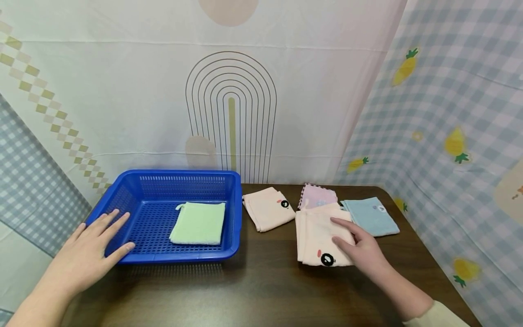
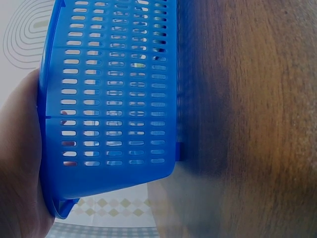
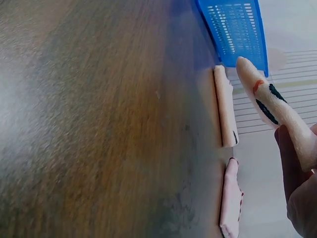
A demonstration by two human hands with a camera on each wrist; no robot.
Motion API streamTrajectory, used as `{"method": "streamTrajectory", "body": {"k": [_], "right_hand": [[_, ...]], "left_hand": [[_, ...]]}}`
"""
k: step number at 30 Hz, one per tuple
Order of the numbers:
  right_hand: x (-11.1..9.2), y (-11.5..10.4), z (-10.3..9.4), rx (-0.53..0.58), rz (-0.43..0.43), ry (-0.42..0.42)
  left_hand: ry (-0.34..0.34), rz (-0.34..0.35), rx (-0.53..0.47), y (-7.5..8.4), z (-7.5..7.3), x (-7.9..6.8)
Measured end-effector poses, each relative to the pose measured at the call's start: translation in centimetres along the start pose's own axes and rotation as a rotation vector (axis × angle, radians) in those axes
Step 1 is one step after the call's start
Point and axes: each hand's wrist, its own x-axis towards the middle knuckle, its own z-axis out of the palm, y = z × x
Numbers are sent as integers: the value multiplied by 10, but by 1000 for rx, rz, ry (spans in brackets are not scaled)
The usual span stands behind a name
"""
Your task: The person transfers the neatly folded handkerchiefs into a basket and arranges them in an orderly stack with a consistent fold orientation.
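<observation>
Peach terry, folded near-square with no strong long axis, fills my right-hand side: the held towel [image 1: 320, 234] is pinched at its right edge by the right hand [image 1: 365, 252], and the right wrist view shows it raised off the brown table [image 1: 261, 290]. From those fingertips the cloth extends leftward, towards the blue basket [image 1: 236, 218], whose right rim is the nearest raised edge. Between them, just beside that rim, lies a second peach towel [image 1: 267, 211]; a purple towel [image 1: 319, 196] sits behind the held one, partly covered, and a blue towel [image 1: 369, 215] is beyond the right hand. At the basket's far left, the left hand [image 1: 87, 254] lies over the rim, fingers spread and fairly straight (from my distance, I cannot tell how hard it presses). Inside, the green towel [image 1: 199, 223] takes the right half, so I judge the roomiest floor to be on the left.
</observation>
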Motion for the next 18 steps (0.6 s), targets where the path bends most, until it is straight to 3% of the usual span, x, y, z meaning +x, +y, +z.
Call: {"method": "streamTrajectory", "body": {"k": [18], "right_hand": [[7,-13,11,54,4,-11]], "left_hand": [[15,13,6,-1,0,0]]}}
